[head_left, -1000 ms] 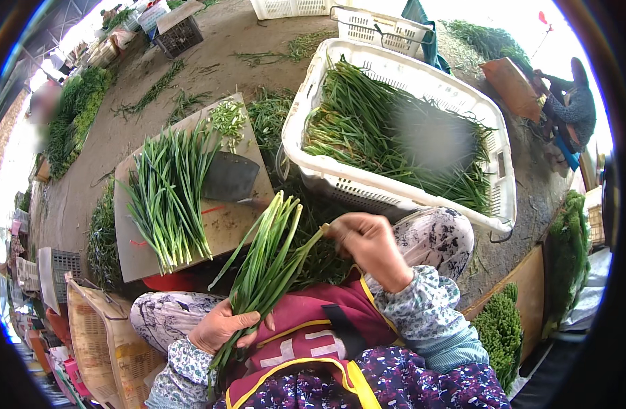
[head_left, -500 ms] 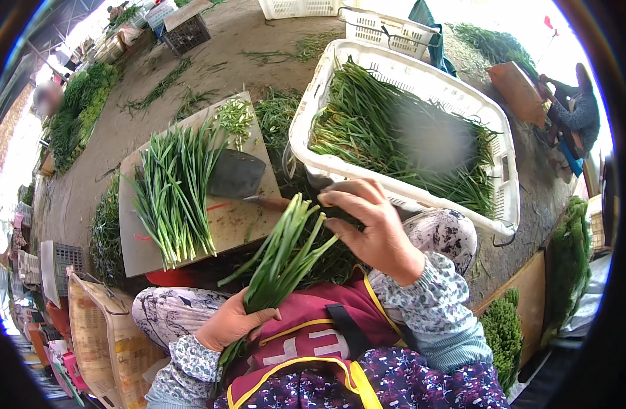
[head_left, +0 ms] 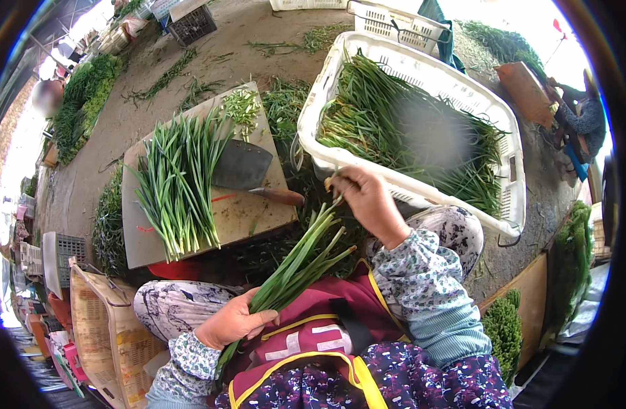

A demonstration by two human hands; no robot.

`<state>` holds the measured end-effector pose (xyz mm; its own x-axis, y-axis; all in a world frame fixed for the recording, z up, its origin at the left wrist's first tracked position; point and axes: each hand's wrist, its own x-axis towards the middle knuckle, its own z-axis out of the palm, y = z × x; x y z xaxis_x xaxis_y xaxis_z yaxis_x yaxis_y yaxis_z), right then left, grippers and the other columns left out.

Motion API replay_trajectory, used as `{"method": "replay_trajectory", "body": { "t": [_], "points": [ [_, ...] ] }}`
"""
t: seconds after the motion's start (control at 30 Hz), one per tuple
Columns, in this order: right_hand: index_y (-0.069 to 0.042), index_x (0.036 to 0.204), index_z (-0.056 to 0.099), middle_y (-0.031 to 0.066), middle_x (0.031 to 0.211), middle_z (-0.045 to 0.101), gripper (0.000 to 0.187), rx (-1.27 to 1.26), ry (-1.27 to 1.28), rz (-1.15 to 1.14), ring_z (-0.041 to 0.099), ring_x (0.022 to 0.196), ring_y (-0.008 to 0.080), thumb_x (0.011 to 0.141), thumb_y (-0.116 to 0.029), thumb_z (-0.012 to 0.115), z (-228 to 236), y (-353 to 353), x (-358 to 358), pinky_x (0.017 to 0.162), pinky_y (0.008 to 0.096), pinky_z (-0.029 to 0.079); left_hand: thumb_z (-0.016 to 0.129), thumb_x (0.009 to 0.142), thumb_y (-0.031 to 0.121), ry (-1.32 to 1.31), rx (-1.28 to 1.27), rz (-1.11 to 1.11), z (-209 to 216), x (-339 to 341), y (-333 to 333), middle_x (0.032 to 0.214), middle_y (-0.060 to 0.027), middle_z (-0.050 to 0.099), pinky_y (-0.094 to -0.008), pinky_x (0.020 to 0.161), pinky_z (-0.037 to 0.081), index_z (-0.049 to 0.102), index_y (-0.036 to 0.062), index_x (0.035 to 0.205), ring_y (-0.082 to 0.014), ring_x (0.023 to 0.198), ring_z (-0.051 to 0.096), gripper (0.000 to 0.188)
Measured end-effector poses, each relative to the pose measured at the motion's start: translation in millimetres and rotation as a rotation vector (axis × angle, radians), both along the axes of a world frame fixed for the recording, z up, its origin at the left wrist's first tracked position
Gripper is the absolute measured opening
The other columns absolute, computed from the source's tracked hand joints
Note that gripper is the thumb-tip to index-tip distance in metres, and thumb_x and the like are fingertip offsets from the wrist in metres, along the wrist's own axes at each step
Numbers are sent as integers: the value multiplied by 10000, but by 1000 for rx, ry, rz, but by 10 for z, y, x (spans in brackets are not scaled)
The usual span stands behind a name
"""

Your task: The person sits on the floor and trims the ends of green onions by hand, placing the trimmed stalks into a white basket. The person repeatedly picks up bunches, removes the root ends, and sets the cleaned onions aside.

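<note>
Over my lap, my left hand [head_left: 234, 319] is closed around a bunch of garlic chives [head_left: 296, 269], long flat green leaves with pale stem ends slanting up to the right. Near those ends, my right hand [head_left: 369, 201] pinches a thin pale strand between thumb and fingers. A pale cutting board [head_left: 262, 215] lies ahead to the left. On it rest a larger pile of chives [head_left: 180, 180], a dark-bladed cleaver [head_left: 241, 165] with a wooden handle, and a heap of short trimmed ends [head_left: 242, 109].
Right of the board stands a white plastic basket [head_left: 456, 83] filled with loose greens [head_left: 374, 102]. Cut leaves litter the ground around the board. A yellowed crate [head_left: 98, 334] sits by my left knee. Another person [head_left: 582, 126] crouches at the far right, near a brown board [head_left: 524, 94].
My right hand has moved slightly up, drawing a thin strand away from the stem ends. The bunch in my left hand now leans further right and lower.
</note>
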<state>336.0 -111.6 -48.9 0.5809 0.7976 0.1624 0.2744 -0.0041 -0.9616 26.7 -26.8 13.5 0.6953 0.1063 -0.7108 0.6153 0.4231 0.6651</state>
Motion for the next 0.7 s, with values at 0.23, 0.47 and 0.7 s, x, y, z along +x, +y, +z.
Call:
{"method": "replay_trajectory", "body": {
  "t": [0.23, 0.47, 0.7],
  "points": [
    [-98, 1201, 673, 127, 1227, 637, 451, -683, -941, 213, 596, 1081, 380, 773, -220, 748, -36, -570, 150, 935, 456, 476, 611, 974, 76, -116, 157, 107, 38, -46, 35, 938, -66, 661, -208, 484, 396, 455, 33, 1378, -57, 529, 478, 435],
    [-98, 1580, 158, 131, 1518, 408, 1175, 205, 944, 609, 399, 1402, 272, 697, -297, 906, 124, -256, -471, 1153, 421, 331, 654, 956, 108, -282, 436, -50, -64, 296, -21, 971, -32, 672, -220, 592, 469, 426, 33, 1446, -54, 641, 560, 546],
    [-42, 1150, 566, 82, 950, 628, 292, 347, 1077, 489, 662, 930, 234, 972, -260, 643, 406, -34, -381, 841, 381, 564, 700, 916, 77, -336, 362, -106, -112, 626, 41, 916, -13, 644, -235, 585, 491, 542, 28, 1261, -72, 662, 589, 382]
  ]
}}
